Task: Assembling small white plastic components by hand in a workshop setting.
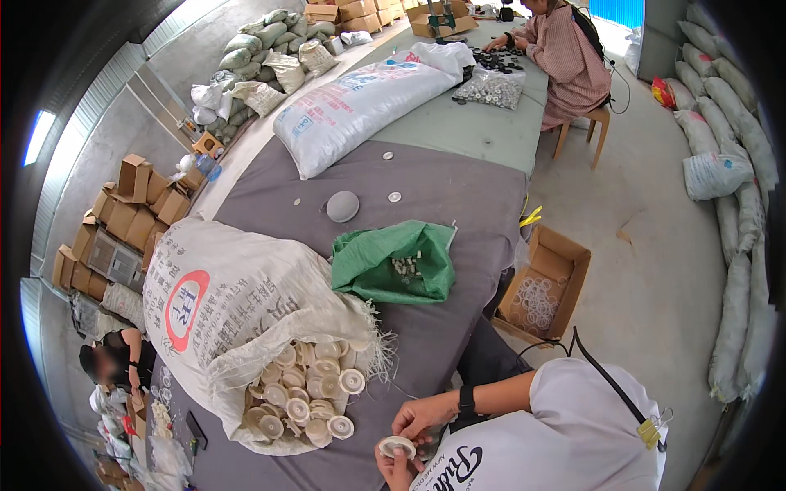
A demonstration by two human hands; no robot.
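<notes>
A round cream-white plastic disc [398,446] with a raised rim sits between my two hands at the lower edge of the view. My left hand [398,475] holds it from below, fingers closed around its edge. From the other side, my right hand [417,417] grips the same disc with bent fingers; a black band circles that wrist. Part of the fingers is hidden behind the disc. Left of my hands, a large white woven sack [221,278] lies on its side, its frayed mouth spilling many similar discs [307,389] onto the grey cloth.
A green bag [360,258] with small pale pieces lies beyond the sack. A grey round object [342,206] and a full white sack [360,106] are farther up the table. A carton [573,262] holds clear rings. Two people work nearby; filled sacks [725,147] line the right.
</notes>
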